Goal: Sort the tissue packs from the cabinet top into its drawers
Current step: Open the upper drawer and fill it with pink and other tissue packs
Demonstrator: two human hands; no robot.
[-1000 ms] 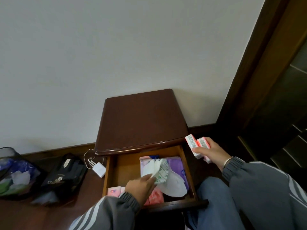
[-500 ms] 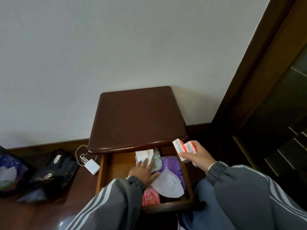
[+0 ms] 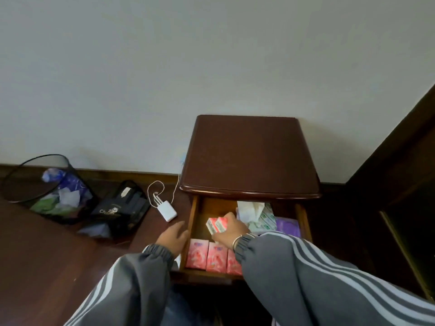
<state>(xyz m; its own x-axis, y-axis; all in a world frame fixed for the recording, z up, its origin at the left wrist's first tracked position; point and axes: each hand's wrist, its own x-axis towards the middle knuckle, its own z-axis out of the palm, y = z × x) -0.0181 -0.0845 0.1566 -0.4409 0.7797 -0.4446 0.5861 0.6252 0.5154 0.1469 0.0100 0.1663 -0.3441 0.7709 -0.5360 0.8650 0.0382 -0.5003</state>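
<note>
The dark wooden cabinet (image 3: pixel 249 158) stands against the wall with its top bare and its upper drawer (image 3: pixel 193 217) pulled out. My right hand (image 3: pixel 231 229) is inside the drawer, holding two small pink tissue packs (image 3: pixel 216 225) above the drawer floor. A row of pink packs (image 3: pixel 207 256) stands along the drawer's front. A white-green tissue pack (image 3: pixel 256 214) and a purple pack (image 3: pixel 288 227) lie at the back right. My left hand (image 3: pixel 173 237) hovers just outside the drawer's left wall, fingers loose, holding nothing.
On the wooden floor left of the cabinet lie a white charger with its cable (image 3: pixel 166 210), a black bag (image 3: pixel 122 208) and a tipped mesh waste bin (image 3: pixel 47 187) with rubbish. A dark wooden door frame (image 3: pixel 395 175) rises on the right.
My right hand has carried the two pink packs from beside the drawer down into it. My left hand has let go of the white-green pack and left the drawer to the left.
</note>
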